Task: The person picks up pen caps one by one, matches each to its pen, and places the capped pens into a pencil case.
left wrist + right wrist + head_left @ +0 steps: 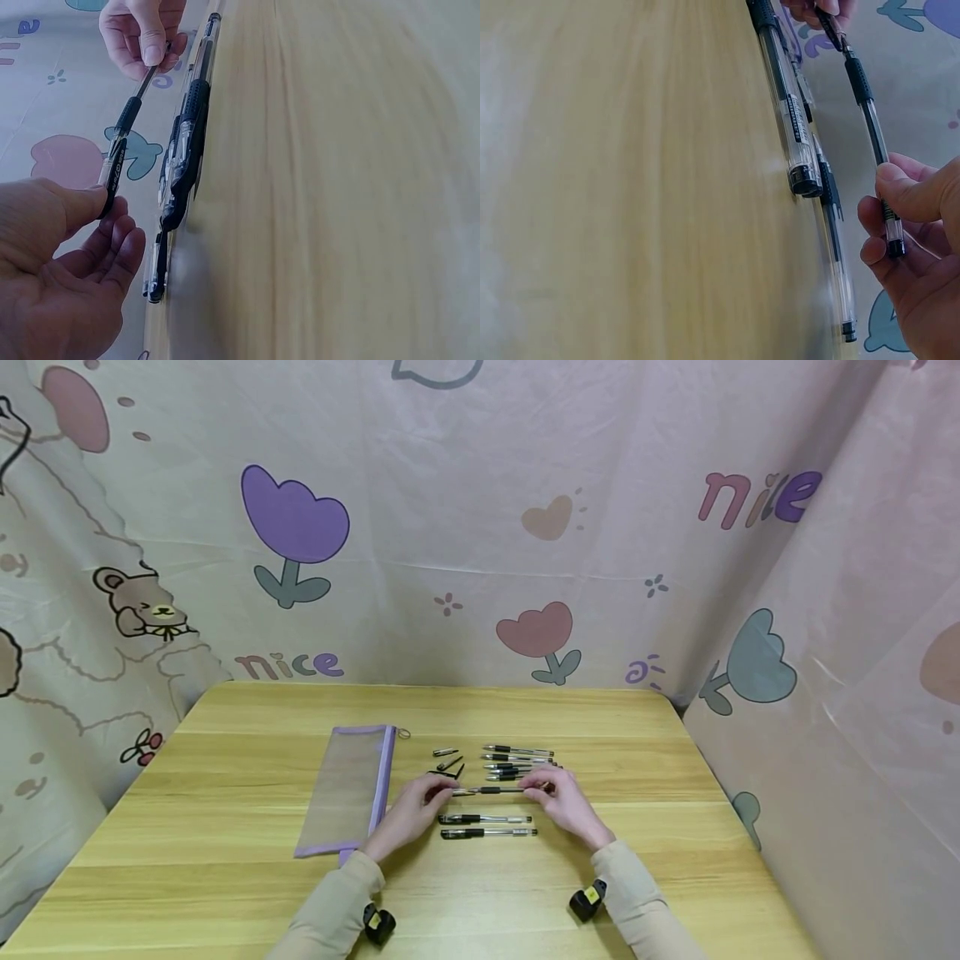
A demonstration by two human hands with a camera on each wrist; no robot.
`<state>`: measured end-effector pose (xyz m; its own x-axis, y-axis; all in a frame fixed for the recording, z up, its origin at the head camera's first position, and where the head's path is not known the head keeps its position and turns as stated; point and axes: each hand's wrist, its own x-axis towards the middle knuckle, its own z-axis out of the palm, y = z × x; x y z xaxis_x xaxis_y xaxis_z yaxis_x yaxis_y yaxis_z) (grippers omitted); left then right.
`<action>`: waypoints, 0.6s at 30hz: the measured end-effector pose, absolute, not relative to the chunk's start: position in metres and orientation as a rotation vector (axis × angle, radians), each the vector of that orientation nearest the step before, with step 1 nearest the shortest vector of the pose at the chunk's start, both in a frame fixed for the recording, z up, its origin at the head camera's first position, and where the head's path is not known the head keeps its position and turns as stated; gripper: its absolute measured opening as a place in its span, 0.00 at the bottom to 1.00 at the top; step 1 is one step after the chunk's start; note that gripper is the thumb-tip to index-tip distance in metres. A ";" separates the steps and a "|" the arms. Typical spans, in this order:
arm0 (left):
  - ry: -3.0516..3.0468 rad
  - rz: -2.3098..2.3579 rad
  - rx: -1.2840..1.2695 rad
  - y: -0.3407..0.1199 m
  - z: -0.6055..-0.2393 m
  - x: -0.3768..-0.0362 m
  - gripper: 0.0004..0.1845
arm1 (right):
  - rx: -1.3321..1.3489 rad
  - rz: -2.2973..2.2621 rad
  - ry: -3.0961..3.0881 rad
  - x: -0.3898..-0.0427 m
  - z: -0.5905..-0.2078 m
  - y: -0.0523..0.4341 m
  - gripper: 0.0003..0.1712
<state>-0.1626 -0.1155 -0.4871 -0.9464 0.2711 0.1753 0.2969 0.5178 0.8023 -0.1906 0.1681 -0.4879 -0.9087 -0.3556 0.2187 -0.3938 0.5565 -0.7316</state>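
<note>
Pinching one pen (491,791) at both ends, left hand (411,814) and right hand (564,802) hold it above mid-bench, beyond two capped pens (486,826). Slipping fingers could drop it onto those; farther lie loose caps (447,762), more pens (519,760), pouch (348,789) left.

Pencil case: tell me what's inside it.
The mesh pencil case lies flat on the table and looks empty through its see-through side. Its near corner is hidden behind the left hand, so that part cannot be checked.
</note>
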 end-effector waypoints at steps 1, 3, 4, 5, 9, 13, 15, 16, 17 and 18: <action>-2.716 -1.443 -0.507 -0.115 -0.487 -0.163 0.11 | 0.662 1.296 -2.730 -0.191 -0.488 0.168 0.10; -2.717 -1.440 -0.509 -0.114 -0.486 -0.163 0.11 | 0.663 1.285 -2.730 -0.191 -0.488 0.167 0.10; -2.718 -1.438 -0.512 -0.114 -0.486 -0.163 0.11 | 0.664 1.282 -2.731 -0.191 -0.488 0.166 0.10; -2.717 -1.438 -0.515 -0.114 -0.486 -0.162 0.11 | 0.667 1.280 -2.730 -0.191 -0.489 0.166 0.10; -2.708 -1.430 -0.533 -0.113 -0.486 -0.162 0.11 | 0.678 1.274 -2.724 -0.191 -0.489 0.164 0.10; -2.700 -1.434 -0.539 -0.112 -0.485 -0.162 0.10 | 0.689 1.275 -2.715 -0.191 -0.488 0.162 0.09; -2.699 -1.437 -0.539 -0.112 -0.485 -0.162 0.10 | 0.686 1.273 -2.717 -0.190 -0.488 0.162 0.10; -2.697 -1.439 -0.542 -0.111 -0.485 -0.161 0.10 | 0.684 1.280 -2.717 -0.189 -0.487 0.161 0.10; -2.695 -1.438 -0.546 -0.111 -0.485 -0.161 0.10 | 0.682 1.283 -2.720 -0.189 -0.487 0.161 0.10; -2.695 -1.434 -0.551 -0.111 -0.485 -0.161 0.10 | 0.680 1.286 -2.722 -0.188 -0.487 0.160 0.10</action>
<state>-0.1611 -0.1107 -0.4854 -0.9362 0.2901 0.1986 0.3268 0.5097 0.7959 -0.1884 0.1603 -0.4870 -0.9015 -0.3652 0.2323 -0.4114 0.5562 -0.7221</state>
